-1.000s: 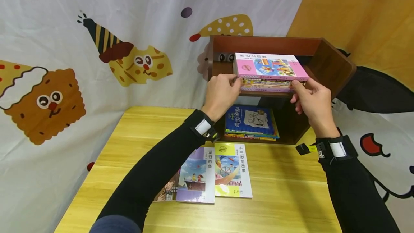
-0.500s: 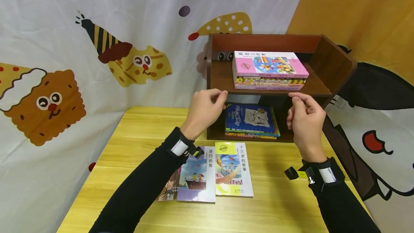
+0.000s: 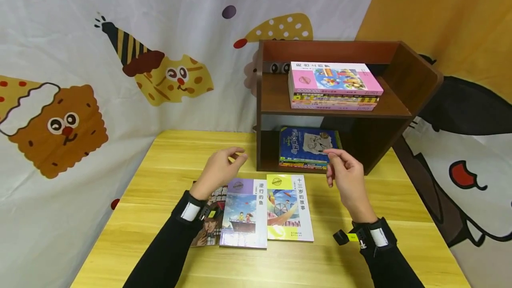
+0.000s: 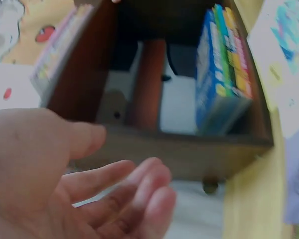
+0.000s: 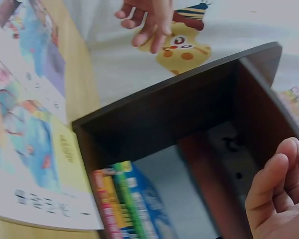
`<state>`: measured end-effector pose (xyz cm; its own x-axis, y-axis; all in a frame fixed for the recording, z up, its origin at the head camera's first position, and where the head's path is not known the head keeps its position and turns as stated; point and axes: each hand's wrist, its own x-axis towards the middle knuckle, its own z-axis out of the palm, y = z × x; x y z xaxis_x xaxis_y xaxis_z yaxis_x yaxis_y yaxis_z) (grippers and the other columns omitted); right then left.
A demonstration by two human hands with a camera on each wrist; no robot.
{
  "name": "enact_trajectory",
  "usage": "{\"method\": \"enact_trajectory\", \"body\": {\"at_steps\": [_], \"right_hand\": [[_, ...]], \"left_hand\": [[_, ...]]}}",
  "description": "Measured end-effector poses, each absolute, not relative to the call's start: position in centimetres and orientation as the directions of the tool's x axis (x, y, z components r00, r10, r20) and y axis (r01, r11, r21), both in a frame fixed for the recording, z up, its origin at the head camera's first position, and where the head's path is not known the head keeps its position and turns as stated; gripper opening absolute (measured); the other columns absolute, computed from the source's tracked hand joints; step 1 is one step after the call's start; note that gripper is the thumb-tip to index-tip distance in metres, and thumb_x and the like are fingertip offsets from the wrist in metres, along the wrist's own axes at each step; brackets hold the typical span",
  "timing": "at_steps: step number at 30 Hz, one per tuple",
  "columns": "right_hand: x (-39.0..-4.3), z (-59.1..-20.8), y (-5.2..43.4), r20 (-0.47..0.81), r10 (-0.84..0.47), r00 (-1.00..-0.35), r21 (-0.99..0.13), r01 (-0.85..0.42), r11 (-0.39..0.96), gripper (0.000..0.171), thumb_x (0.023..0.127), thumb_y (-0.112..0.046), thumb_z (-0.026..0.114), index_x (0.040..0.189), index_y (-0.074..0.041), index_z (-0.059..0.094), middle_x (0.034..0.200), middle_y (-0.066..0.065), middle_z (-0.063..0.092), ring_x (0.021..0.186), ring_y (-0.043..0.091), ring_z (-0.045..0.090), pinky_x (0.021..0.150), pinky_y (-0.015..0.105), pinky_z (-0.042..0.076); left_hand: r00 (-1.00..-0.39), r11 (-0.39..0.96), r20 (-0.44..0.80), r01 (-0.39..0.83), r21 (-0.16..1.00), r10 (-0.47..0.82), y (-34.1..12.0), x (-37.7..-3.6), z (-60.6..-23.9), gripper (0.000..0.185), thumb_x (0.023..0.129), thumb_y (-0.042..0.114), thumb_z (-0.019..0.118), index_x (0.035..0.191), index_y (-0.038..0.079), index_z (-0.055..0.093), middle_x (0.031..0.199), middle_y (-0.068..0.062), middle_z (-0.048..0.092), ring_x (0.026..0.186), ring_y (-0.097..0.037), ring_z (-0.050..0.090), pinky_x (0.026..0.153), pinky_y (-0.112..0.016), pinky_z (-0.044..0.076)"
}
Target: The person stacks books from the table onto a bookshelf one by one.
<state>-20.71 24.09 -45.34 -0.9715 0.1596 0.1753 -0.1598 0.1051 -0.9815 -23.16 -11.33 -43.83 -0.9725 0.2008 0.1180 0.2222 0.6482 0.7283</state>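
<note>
My left hand (image 3: 220, 170) hovers over the table near the left book, fingers loosely curled with nothing in them. My right hand (image 3: 347, 179) hangs in front of the shelf's lower level, its fingers loosely bent and holding nothing. A stack of books with a pink one on top (image 3: 336, 84) lies flat on the upper shelf. Below it, a blue comic book (image 3: 306, 143) tops a second stack, its right end partly covered by my right hand. On the table lie a purple-and-white book (image 3: 245, 217), a yellow-and-white book (image 3: 289, 210) and a dark-covered book (image 3: 212, 226), partly under my left wrist.
The brown two-level bookshelf (image 3: 274, 110) stands at the back right of the yellow wooden table (image 3: 160, 181). Behind the table hangs a white curtain (image 3: 180, 21) printed with cartoon food. The bookshelf's right side panel (image 3: 414, 77) slopes toward the front.
Both hands have let go of the pink-topped stack, which now rests on the upper shelf. They have drawn back and down toward the table, the right one also moving left.
</note>
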Motion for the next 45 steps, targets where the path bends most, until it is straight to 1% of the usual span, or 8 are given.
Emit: {"method": "enact_trajectory", "body": {"at_steps": [8,14,19,26,33,38,43,45], "right_hand": [[-19.7,-50.4,21.5,0.005,0.122,-0.992,-0.996,0.005,0.088,0.038,0.109,-0.036,0.055,0.128,-0.006,0.068,0.068,0.004,0.057,0.050,0.016,0.054,0.047,0.034,0.053],[-19.6,-53.5,20.8,-0.114,0.123,-0.986,-0.988,0.125,0.087,0.031,0.109,-0.033,0.054,0.124,-0.012,0.070,0.071,0.005,0.059,0.054,0.017,0.055,0.051,0.033,0.055],[-19.6,-55.3,20.4,-0.215,0.107,-0.971,-0.974,0.221,0.045,0.027,0.110,-0.028,0.052,0.123,-0.014,0.070,0.076,0.005,0.060,0.058,0.018,0.055,0.053,0.029,0.053],[-19.9,-56.5,19.7,-0.266,0.057,-0.962,-0.960,0.270,0.071,0.028,0.109,-0.029,0.051,0.125,-0.016,0.071,0.081,0.008,0.061,0.065,0.020,0.056,0.057,0.028,0.053],[-19.6,-56.9,19.4,-0.254,0.033,-0.967,-0.964,0.256,0.078,0.027,0.109,-0.027,0.051,0.123,-0.015,0.071,0.081,0.009,0.062,0.064,0.020,0.057,0.055,0.030,0.053],[-19.4,-56.9,19.2,-0.246,0.026,-0.969,-0.966,0.247,0.074,0.028,0.109,-0.027,0.051,0.124,-0.013,0.071,0.081,0.009,0.062,0.064,0.020,0.056,0.054,0.029,0.054],[-19.1,-56.9,19.2,-0.247,0.039,-0.968,-0.966,0.249,0.064,0.030,0.109,-0.029,0.051,0.125,-0.013,0.071,0.081,0.009,0.062,0.064,0.019,0.057,0.055,0.029,0.054],[-19.0,-57.0,19.2,-0.248,0.040,-0.968,-0.966,0.251,0.060,0.030,0.109,-0.029,0.051,0.125,-0.013,0.071,0.081,0.009,0.062,0.064,0.020,0.057,0.055,0.029,0.055]], "left_hand": [[-0.994,0.684,-0.036,0.045,0.728,0.103,-14.3,-20.9,-48.4,0.049,0.104,0.054,0.055,0.147,0.029,0.057,0.126,-0.005,0.071,0.095,-0.019,0.070,0.063,-0.031,0.051],[-0.995,0.670,-0.056,0.017,0.742,0.087,-15.4,-19.8,-50.8,0.050,0.106,0.051,0.055,0.149,0.025,0.056,0.127,-0.008,0.070,0.107,-0.025,0.070,0.071,-0.032,0.052],[-0.995,0.646,-0.066,-0.005,0.763,0.070,-16.4,-18.9,-52.2,0.048,0.106,0.047,0.055,0.148,0.022,0.057,0.129,-0.010,0.069,0.107,-0.026,0.069,0.070,-0.034,0.053],[-0.996,0.607,-0.079,-0.043,0.793,0.032,-18.3,-18.6,-53.3,0.051,0.105,0.050,0.056,0.148,0.021,0.058,0.128,-0.012,0.068,0.089,-0.021,0.067,0.061,-0.033,0.048],[-0.996,0.718,-0.079,-0.079,0.691,-0.033,-20.0,-18.2,-54.0,0.055,0.107,0.047,0.053,0.151,0.014,0.054,0.129,-0.017,0.068,0.097,-0.024,0.067,0.070,-0.034,0.050],[-0.997,0.774,-0.056,-0.073,0.629,-0.049,-20.7,-17.9,-54.2,0.059,0.103,0.045,0.063,0.150,0.010,0.055,0.132,-0.024,0.060,0.107,-0.035,0.060,0.078,-0.044,0.048],[-0.992,0.792,-0.095,-0.124,0.598,-0.083,-20.9,-17.8,-54.4,0.081,0.093,0.046,0.076,0.155,0.004,0.045,0.145,-0.034,0.045,0.132,-0.057,0.042,0.094,-0.065,0.046],[-0.988,0.796,-0.120,-0.153,0.586,-0.102,-20.8,-17.8,-54.5,0.091,0.090,0.048,0.078,0.157,0.000,0.039,0.148,-0.039,0.040,0.136,-0.062,0.037,0.100,-0.072,0.042]]}}
